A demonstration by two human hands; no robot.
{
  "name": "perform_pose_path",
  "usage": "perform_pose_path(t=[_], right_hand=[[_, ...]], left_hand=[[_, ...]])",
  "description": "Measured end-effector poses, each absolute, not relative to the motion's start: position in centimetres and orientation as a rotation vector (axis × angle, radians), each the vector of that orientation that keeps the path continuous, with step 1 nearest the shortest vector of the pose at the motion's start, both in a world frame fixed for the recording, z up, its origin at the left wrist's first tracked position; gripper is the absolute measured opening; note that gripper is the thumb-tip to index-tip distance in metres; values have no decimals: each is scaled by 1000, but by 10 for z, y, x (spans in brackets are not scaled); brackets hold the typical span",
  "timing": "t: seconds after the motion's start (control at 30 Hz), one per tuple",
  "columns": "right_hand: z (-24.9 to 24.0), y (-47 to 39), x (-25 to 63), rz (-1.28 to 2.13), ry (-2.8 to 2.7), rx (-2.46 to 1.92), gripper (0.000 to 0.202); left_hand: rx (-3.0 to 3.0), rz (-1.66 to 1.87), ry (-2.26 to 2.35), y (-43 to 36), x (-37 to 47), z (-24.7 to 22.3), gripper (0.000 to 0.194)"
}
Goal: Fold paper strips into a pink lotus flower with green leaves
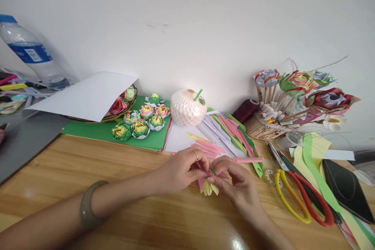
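Note:
Between my hands, over the front of the wooden table, is a partly folded paper flower with pale yellow and pink petals and a bit of dark green at its top. My left hand pinches it from the left, a ring on one finger. From the right, my right hand grips it with thumb and fingers. The fingers hide much of the flower. Just behind my hands lie folded pink paper strips, with white strips and green strips beyond.
Finished paper flowers sit on green paper. A foam-wrapped coconut stands near the wall. At right lie scissors, a black phone and a basket of paper flowers on sticks. A water bottle stands far left.

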State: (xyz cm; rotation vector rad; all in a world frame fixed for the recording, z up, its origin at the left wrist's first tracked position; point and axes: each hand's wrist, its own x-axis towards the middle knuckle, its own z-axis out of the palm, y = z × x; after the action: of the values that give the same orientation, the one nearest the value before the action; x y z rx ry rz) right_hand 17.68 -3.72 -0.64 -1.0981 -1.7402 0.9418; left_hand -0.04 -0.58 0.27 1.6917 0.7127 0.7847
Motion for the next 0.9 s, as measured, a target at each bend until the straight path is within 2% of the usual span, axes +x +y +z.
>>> perform_pose_path(t=[0.33,0.9], right_hand=[[4,-38,177,1266,-1557,-1153,18],[-3,-33,177,1583,-1430,-1098,21]], left_hand=[[1252,737,728,-5,3,1,17],[1240,808,793,-5,5,-7,22]])
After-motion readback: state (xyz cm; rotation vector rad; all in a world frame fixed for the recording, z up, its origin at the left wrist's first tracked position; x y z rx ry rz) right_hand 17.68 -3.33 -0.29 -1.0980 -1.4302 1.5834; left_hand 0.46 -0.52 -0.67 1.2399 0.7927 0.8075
